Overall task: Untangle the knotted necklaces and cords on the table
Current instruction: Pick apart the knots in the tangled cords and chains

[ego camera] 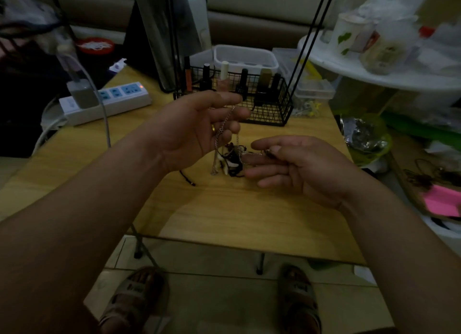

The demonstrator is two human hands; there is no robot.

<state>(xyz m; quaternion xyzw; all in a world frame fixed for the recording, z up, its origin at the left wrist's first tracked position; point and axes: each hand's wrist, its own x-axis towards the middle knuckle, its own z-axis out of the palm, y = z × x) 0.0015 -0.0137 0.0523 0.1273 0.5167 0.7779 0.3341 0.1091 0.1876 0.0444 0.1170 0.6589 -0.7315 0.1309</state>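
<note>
Left grip (199, 129): I had it raised, thumb and fingertips pinched on the silver chain (225, 120). I held it high so the chain hung straight and the weight below showed which strand ran where.
Right grip (299, 164): lower, palm turned up, thumb and forefinger pinched on a small dark end coming out of the knot. I judged this was to draw it sideways and open a loop; what that end was, I could not tell.
Knot (232, 160): it hung between my two grips over the middle of the counter (224, 209), nearer the far edge, in front of the wire basket (272, 109). Whether its bottom touched the wood I could not tell.
Look: a tight clump of black cord with pale, tooth-like pieces caught in it, and thin silver links running in from above and out to the right.
Loose tail: one black cord end (187, 178) lay on the counter to the left of the knot — slack, so probably the easiest strand to feed back through.
</note>
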